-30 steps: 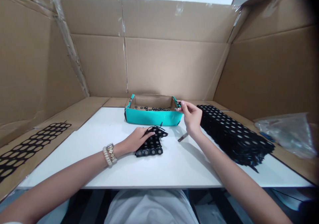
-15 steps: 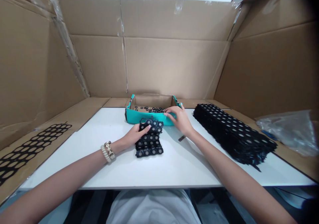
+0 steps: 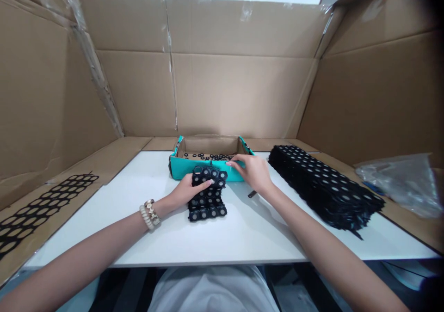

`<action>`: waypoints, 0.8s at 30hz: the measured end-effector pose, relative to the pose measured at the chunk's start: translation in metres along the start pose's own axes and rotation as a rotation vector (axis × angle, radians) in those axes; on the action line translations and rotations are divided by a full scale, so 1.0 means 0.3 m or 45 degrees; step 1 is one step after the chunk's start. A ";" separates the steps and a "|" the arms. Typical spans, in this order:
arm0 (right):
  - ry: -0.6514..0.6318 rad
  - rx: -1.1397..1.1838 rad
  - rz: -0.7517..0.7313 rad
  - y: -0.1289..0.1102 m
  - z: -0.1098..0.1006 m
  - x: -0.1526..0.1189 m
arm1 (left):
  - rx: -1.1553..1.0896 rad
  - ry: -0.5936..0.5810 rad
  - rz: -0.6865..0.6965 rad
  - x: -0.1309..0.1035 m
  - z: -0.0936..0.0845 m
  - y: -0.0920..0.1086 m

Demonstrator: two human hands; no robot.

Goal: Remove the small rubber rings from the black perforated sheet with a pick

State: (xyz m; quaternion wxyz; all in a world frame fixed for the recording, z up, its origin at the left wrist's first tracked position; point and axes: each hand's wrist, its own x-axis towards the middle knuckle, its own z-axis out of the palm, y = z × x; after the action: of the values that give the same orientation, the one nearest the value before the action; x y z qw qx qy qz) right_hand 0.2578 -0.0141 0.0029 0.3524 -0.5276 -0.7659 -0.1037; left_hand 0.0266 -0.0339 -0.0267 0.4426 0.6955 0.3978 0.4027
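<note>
My left hand (image 3: 189,191) grips a folded black sheet (image 3: 207,201) with rows of round grey discs, its thumb pressed on top. The sheet's lower end lies on the white table. My right hand (image 3: 252,169) is at the right front of a teal-edged cardboard box (image 3: 194,166), thumb and fingers closed together near its rim. Whatever it may pinch is too small to make out. Several small black rings (image 3: 217,157) lie inside the box.
A thick stack of black dotted sheets (image 3: 322,178) stands at the right. A small metal piece (image 3: 252,194) lies near my right wrist. Clear plastic (image 3: 402,182) is at far right, a black mesh of rings (image 3: 45,205) at far left. Cardboard walls (image 3: 243,90) surround the table.
The box has shifted slightly toward me and left. My right hand has drawn back a little from over the box, and its fingers have closed up. My left hand still holds the sheet.
</note>
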 end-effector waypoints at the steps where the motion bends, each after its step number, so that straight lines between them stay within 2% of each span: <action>1: -0.001 -0.023 0.000 -0.001 -0.004 0.000 | 0.001 0.016 -0.001 0.000 0.001 0.001; 4: 0.034 -0.004 -0.103 -0.008 -0.020 0.004 | 0.017 0.044 -0.017 0.000 0.003 0.005; 9: 0.182 0.237 -0.553 -0.070 -0.036 -0.007 | 0.040 0.046 0.081 0.001 0.006 0.005; 13: 0.111 0.355 -0.742 -0.126 -0.008 -0.036 | 0.202 -0.019 0.220 -0.014 0.003 0.004; 18: 0.026 0.537 -0.701 -0.150 0.021 -0.063 | 0.475 -0.143 0.415 -0.032 -0.003 -0.005; 24: -0.125 0.772 -0.576 -0.172 -0.008 -0.077 | 0.498 -0.224 0.496 -0.026 -0.009 0.006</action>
State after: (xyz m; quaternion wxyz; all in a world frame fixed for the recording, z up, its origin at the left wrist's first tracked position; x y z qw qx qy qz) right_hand 0.2180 -0.0541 0.0005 0.4238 -0.2214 -0.8748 0.0779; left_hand 0.0217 -0.0408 -0.0258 0.2473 0.8631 0.2870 0.3340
